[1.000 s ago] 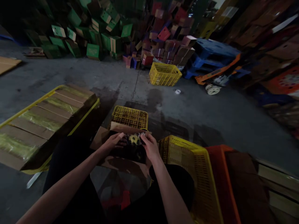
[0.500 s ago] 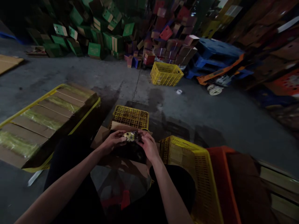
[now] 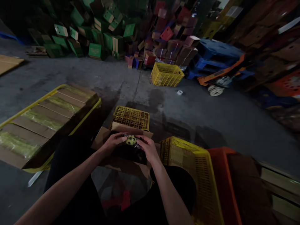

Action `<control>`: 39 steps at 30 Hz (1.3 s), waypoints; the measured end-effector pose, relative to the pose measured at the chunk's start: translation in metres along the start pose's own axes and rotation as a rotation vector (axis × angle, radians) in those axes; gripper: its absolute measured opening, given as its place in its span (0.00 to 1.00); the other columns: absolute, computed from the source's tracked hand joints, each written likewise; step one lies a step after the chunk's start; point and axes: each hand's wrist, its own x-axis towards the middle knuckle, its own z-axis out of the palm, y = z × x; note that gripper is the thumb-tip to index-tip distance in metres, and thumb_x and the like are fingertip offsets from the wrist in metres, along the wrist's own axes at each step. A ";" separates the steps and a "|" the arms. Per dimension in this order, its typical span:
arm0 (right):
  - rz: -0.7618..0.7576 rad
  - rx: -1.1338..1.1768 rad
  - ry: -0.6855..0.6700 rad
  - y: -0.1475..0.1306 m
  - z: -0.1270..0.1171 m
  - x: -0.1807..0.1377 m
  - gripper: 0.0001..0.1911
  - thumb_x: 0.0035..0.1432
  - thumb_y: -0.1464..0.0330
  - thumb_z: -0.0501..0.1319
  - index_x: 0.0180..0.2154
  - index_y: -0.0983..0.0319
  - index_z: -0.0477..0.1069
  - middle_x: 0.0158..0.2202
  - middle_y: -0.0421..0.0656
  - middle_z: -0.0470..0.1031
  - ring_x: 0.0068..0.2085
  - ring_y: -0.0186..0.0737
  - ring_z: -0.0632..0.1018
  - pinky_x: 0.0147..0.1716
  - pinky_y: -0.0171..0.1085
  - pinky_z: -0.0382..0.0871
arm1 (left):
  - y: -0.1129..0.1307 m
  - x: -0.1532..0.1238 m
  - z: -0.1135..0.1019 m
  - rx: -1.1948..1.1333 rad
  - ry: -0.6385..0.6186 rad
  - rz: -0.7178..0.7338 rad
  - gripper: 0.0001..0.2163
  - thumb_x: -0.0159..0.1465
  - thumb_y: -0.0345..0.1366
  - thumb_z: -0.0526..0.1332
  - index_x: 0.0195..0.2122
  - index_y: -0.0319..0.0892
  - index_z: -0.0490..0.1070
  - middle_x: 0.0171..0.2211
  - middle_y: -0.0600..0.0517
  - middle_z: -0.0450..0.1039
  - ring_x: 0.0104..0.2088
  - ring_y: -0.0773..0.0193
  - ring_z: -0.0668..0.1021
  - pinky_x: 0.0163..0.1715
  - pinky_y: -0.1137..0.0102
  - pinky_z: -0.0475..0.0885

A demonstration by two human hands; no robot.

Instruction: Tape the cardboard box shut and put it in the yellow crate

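Between my hands is a small yellow-green packet [image 3: 131, 140] with dark spots and a shiny clear wrapper; its exact kind is too dim to make out. My left hand [image 3: 114, 142] pinches its left end, thumb on top. At the right end, my right hand [image 3: 147, 147] is closed on the wrapper with thumb and fingers. Both hands are above an open cardboard box [image 3: 131, 167] with its flaps folded out. The inside of the box is dark, and its contents cannot be told apart. An upturned yellow crate [image 3: 132, 116] stands just behind the box.
Taped cartons [image 3: 44, 120] fill a yellow crate on the left. Beside my right knee stand a yellow crate [image 3: 206, 159] and a red crate [image 3: 225, 175]. Farther off are another yellow crate [image 3: 167, 74], a tape roll [image 3: 179, 92], blue pallets [image 3: 217, 51] and an orange pallet jack [image 3: 222, 75].
The spotted packet has shifted slightly right and down, showing more of its face. My right fingers have moved from above its end to a pinch at its side.
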 end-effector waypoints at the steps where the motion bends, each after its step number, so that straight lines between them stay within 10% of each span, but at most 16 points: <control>1: 0.008 0.019 -0.016 -0.001 0.000 0.000 0.19 0.50 0.56 0.70 0.44 0.57 0.80 0.38 0.42 0.82 0.40 0.44 0.80 0.40 0.39 0.73 | 0.001 -0.001 0.000 0.018 0.030 0.009 0.29 0.52 0.47 0.75 0.53 0.37 0.76 0.46 0.43 0.80 0.43 0.53 0.82 0.44 0.66 0.74; 19: -0.016 0.176 0.166 0.007 0.000 0.007 0.18 0.48 0.54 0.71 0.37 0.58 0.80 0.37 0.42 0.79 0.38 0.39 0.77 0.33 0.34 0.71 | -0.007 0.007 -0.004 0.017 0.197 0.110 0.22 0.50 0.50 0.75 0.36 0.37 0.81 0.28 0.50 0.80 0.27 0.64 0.78 0.30 0.72 0.73; 28: -0.032 0.195 0.199 0.010 -0.003 0.006 0.18 0.49 0.53 0.70 0.36 0.58 0.78 0.34 0.40 0.78 0.36 0.39 0.77 0.33 0.34 0.72 | -0.003 0.001 0.000 0.084 -0.045 -0.020 0.26 0.51 0.46 0.75 0.49 0.40 0.78 0.49 0.43 0.78 0.50 0.50 0.79 0.44 0.64 0.76; 39: -0.113 -0.329 -0.183 -0.014 0.007 -0.003 0.24 0.54 0.58 0.69 0.53 0.55 0.75 0.52 0.41 0.78 0.53 0.48 0.77 0.55 0.44 0.68 | -0.009 0.009 -0.008 0.338 0.001 0.167 0.20 0.48 0.44 0.76 0.39 0.38 0.81 0.34 0.48 0.82 0.36 0.55 0.82 0.39 0.67 0.75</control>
